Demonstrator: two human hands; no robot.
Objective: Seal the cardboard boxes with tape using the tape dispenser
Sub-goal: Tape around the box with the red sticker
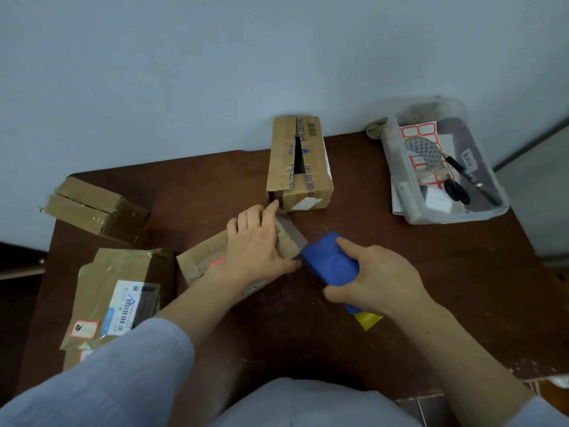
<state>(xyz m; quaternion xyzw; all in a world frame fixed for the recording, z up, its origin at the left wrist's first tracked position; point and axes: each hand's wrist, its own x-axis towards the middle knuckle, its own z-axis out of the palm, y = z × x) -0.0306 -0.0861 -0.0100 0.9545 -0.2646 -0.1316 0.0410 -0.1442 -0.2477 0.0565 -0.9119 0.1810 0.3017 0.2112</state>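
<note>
Left hand (257, 245) lies flat with straight fingers pressing down on the small cardboard box (200, 261) at the middle of the table (431, 303), the index finger reaching past the box's far corner. Right hand (380, 280) is curled round the blue tape dispenser (331, 263), thumb on top, its front edge just beside the left thumb at the box's right end. From my seat I see a strip of tape (292, 234) running over that end of the box toward the dispenser. A yellow piece (368, 320) pokes out below the right palm; I cannot tell what it is.

Just beyond the left fingertips stands an open box (317, 167), its top flaps parted along a dark gap. Blue print on it reads "plant", with other blue characters I cannot read, a barcode near the far end and a white label on the near face.

At the near left lies a flat box (123, 272) carrying a shipping label with barcodes and a small red-bordered sticker with a handwritten mark I cannot make out. Farther left sits a taped box (95, 208).

At the far right, a clear plastic bin (409, 208) holds sheets of red-bordered blank labels (426, 131), black-handled scissors (457, 191) and a grey perforated disc (423, 152).
</note>
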